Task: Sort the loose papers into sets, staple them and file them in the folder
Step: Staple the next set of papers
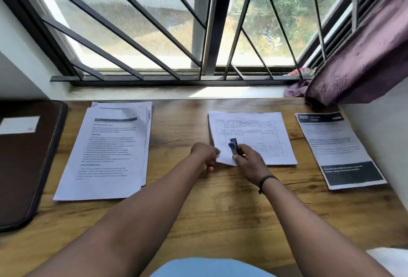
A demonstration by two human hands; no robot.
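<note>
Three paper sets lie on the wooden desk [198, 221]. A thick stack of text pages [110, 150] lies at the left. In the middle is a set printed with a table [260, 135]. A sheet with dark header and footer bands [337, 150] lies at the right. My right hand [247, 161] grips a small blue stapler [233, 145] over the lower left corner of the middle set. My left hand [204, 155] pinches that same corner from the left. A dark brown folder [24, 161] lies closed at the far left.
A barred window [176, 33] and its sill run along the desk's far edge. A purple curtain [364, 64] hangs down to the desk's back right corner. A white wall borders the right side.
</note>
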